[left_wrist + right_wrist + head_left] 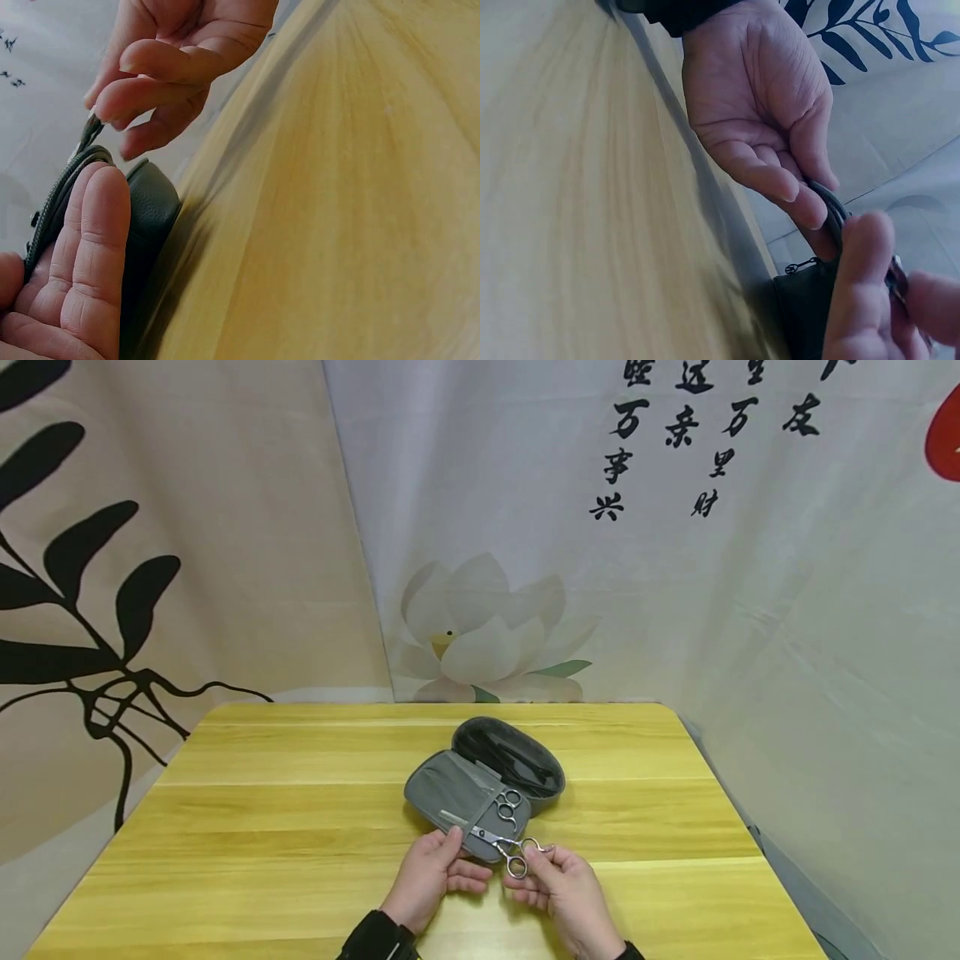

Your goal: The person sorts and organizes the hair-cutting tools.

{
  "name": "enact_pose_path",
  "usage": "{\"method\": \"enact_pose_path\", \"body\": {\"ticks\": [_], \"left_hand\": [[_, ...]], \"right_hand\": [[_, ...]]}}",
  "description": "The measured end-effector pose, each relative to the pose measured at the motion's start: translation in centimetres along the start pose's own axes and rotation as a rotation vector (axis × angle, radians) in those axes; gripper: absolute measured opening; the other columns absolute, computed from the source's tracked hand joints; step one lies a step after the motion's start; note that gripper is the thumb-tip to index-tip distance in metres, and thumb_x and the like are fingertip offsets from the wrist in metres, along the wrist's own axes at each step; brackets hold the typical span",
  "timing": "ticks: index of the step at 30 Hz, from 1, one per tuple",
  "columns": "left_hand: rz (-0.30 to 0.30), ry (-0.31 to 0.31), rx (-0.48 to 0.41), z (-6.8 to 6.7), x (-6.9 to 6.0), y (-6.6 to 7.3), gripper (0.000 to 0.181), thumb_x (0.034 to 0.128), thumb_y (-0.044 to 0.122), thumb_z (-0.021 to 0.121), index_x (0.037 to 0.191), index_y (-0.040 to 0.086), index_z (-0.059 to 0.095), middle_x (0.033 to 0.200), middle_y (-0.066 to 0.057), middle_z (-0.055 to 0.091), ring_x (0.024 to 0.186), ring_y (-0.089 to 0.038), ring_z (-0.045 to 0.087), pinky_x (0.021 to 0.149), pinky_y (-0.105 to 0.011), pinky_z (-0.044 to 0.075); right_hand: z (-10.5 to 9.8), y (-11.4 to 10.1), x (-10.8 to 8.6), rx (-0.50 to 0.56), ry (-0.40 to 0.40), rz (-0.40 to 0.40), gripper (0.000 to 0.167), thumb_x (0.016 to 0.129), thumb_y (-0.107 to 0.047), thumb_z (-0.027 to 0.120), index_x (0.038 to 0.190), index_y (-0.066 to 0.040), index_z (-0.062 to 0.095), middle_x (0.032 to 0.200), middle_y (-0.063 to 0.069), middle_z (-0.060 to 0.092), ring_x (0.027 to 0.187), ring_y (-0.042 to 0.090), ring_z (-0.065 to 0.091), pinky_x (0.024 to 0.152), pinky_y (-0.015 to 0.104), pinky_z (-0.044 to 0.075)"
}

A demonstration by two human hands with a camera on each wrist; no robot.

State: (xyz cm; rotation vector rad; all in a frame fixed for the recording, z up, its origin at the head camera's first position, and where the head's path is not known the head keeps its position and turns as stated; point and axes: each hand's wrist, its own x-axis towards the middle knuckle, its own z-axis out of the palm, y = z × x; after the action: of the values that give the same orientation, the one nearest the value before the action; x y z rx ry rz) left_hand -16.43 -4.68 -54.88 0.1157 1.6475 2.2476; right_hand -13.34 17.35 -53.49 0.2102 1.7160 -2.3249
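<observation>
A grey zip case lies unfolded on the table, its flat flap toward me and its deeper half behind. My left hand grips the flap's near edge, thumb on top and fingers underneath. Between thumb and fingers, my right hand pinches the handle of silver scissors. Their blades lie over the flap, near my left thumb; the tips are hard to make out. Another pair of scissors sits in the flap's pocket, finger rings showing. From the side, the left wrist view shows the case behind my left fingers.
Dark items, too dim to identify, lie inside the deeper half. A zipper pull hangs from the case. The wooden table extends to both sides, with a printed curtain behind its far edge.
</observation>
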Motion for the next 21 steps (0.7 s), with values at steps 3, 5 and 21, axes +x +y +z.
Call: {"method": "enact_pose_path", "body": {"ticks": [3,5,21], "left_hand": [[-0.012,-0.004,0.014,0.0,0.1,0.0,0.045,0.1185,0.03,0.039,0.13,-0.012,0.051,0.105,-0.024,0.079,0.077,-0.018,0.08,0.073,-0.035,0.067],[-0.015,-0.006,0.016,0.0,0.1,-0.1,0.044,0.1186,0.029,0.038,0.13,-0.012,0.051,0.105,-0.024,0.079,0.076,-0.017,0.08,0.072,-0.034,0.067],[-0.027,-0.016,0.018,0.1,0.0,-0.2,0.044,0.1184,0.029,0.039,0.13,-0.013,0.049,0.105,-0.027,0.079,0.077,-0.015,0.08,0.073,-0.032,0.067]], "right_hand": [[-0.1,0.2,0.0,0.004,-0.054,0.017,0.014,0.108,-0.019,0.066,0.105,-0.006,0.064,0.096,0.004,0.08,0.086,0.016,0.081,0.079,0.033,0.067],[-0.1,0.3,0.0,0.0,-0.086,0.02,0.013,0.107,-0.018,0.066,0.108,-0.005,0.064,0.097,0.003,0.08,0.087,0.015,0.081,0.079,0.033,0.067],[0.9,0.3,-0.2,-0.245,-0.047,-0.09,0.056,0.095,-0.006,0.079,0.137,0.015,0.048,0.088,0.02,0.077,0.063,0.011,0.07,0.062,0.026,0.062]]}}
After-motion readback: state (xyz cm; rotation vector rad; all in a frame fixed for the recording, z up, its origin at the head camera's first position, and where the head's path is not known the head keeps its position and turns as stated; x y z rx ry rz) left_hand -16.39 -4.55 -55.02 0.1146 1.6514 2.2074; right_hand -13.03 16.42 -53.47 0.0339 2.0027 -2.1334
